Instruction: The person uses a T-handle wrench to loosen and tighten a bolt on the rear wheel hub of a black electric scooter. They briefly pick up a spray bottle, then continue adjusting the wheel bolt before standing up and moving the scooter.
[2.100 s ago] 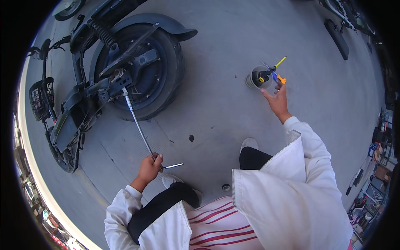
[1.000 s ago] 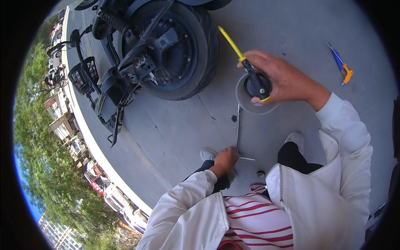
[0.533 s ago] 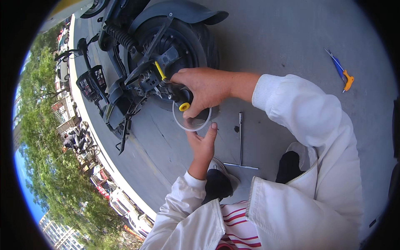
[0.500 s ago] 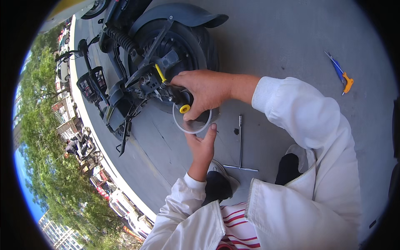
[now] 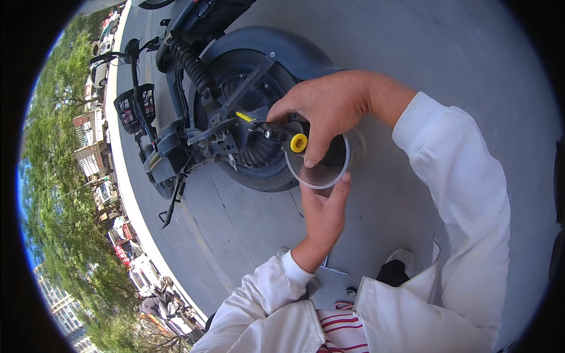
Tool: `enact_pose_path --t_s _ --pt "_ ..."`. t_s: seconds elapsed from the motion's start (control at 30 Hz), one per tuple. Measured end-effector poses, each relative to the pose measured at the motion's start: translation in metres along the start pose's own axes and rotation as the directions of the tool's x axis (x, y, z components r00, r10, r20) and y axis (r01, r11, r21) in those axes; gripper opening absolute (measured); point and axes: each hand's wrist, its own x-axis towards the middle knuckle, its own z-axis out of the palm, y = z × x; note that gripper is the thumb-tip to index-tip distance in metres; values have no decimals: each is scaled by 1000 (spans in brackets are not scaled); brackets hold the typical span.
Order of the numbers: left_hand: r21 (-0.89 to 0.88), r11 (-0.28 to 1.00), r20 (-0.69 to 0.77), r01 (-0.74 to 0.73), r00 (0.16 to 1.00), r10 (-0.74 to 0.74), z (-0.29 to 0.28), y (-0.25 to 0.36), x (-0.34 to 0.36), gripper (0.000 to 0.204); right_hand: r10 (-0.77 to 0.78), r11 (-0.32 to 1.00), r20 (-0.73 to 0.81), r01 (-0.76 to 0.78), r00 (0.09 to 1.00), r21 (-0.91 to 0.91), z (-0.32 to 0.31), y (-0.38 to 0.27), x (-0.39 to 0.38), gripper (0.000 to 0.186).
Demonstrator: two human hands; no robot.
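Observation:
My right hand (image 5: 340,106) is closed around a black object with a yellow ring (image 5: 298,143) at one end and a narrow yellow piece (image 5: 243,117) at the other. Its exact kind is unclear, and fingers cover part of it. The object is held over the mouth of a clear round plastic tub (image 5: 318,186). Below, my left hand (image 5: 325,217) grips the tub from its near side, thumb along its outer wall. What lies inside the tub is hard to make out. Just beyond and left is the black wheel (image 5: 250,156) of an electric scooter, with its fender (image 5: 276,47).
A coil-spring shock absorber (image 5: 191,63) and metal bracket stand beside the wheel. Farther left is a bike's wire basket (image 5: 134,109). A T-handle wrench (image 5: 334,270) lies on the grey ground by my feet, partly hidden by my left arm. Parked vehicles and trees line the left.
Both hands, with the tub and the black-and-yellow object, have shifted right in the view. The scooter appears larger and farther right. The orange-handled tool on the ground has left the view.

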Motion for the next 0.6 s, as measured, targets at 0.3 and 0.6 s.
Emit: enact_pose_path --t_s 0.3,0.6 --pt "-57 997 -91 58 994 -63 5 14 18 62 60 990 46 -66 997 124 -18 11 31 87" --pt "-123 985 -84 121 988 -132 -1 22 22 54 82 973 54 -91 995 210 -19 17 43 97"
